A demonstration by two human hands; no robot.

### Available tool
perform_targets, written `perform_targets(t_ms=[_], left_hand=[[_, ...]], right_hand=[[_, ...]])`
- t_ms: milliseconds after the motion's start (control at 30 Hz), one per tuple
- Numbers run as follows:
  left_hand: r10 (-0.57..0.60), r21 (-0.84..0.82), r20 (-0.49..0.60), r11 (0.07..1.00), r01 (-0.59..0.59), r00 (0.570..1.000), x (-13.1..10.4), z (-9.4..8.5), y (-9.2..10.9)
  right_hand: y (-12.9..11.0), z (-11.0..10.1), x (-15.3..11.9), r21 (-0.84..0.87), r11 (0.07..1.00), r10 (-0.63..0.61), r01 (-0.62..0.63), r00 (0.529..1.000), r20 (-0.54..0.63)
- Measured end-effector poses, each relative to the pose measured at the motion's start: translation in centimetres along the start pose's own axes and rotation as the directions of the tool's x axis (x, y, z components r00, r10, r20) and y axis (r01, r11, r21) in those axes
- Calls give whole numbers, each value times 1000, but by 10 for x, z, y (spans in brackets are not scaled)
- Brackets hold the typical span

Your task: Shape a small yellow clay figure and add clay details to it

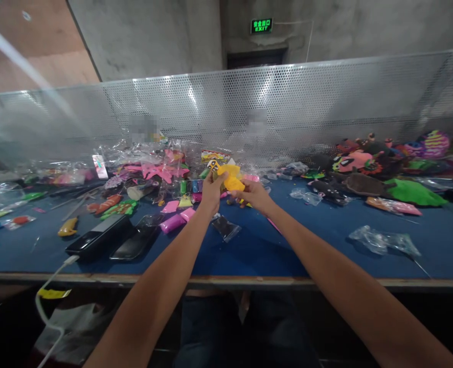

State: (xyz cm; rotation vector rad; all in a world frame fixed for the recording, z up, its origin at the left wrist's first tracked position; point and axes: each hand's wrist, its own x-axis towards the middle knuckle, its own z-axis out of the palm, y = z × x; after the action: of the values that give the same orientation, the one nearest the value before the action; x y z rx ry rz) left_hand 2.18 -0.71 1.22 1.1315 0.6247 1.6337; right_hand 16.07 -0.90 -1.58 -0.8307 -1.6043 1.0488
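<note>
A yellow clay figure (232,178) with a white and black face on its upper left is held up over the blue table. My left hand (211,190) has its fingers closed round the figure's left side. On the lower right of the same figure, my right hand (252,195) pinches the yellow material. Below my hands lies a small clear packet with dark content (225,227). Pink clay packets (172,223) rest just left of my left forearm.
A black power bank (98,237) with a white cable and a dark phone (136,240) lie at the left front. Clear plastic wrappers (383,241) are at the right. Colourful clay figures (359,161) pile up along the perforated metal screen (299,102).
</note>
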Motion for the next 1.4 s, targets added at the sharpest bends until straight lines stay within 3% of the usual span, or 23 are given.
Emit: perform_targets(t_ms=[100,433,767,900,1000,1100,1233,1400], left_hand=[[-5,48,51,999,3,999,0,-1,1],[-3,119,179,993,-19,984,3,-3,-13],[-44,201,219,980,0,975,-4,-2,-12],[35,128,128,990,-52,991,3,-4,-13],[72,46,-18,996,-71,997,9,-6,-11],[56,18,-97,998,-55,994,11,-8,-7],[41,4,-78,999,-41,996,8,-7,-5],[27,36,-89,999,-23,996,7,-5,-10]], right_hand=[[-1,-2,-1,-14,999,45,-44,996,78],[1,-2,-3,-19,994,112,-110,987,117],[-5,1,-9,-8,988,151,-152,974,166],[-4,0,-8,-30,990,140,-137,969,205],[1,-1,-5,-151,988,37,-26,997,68],[5,-2,-1,-278,958,-95,76,994,-55],[7,-3,1,-356,927,-189,119,968,-166],[2,-2,-3,-512,847,-327,139,898,-296]])
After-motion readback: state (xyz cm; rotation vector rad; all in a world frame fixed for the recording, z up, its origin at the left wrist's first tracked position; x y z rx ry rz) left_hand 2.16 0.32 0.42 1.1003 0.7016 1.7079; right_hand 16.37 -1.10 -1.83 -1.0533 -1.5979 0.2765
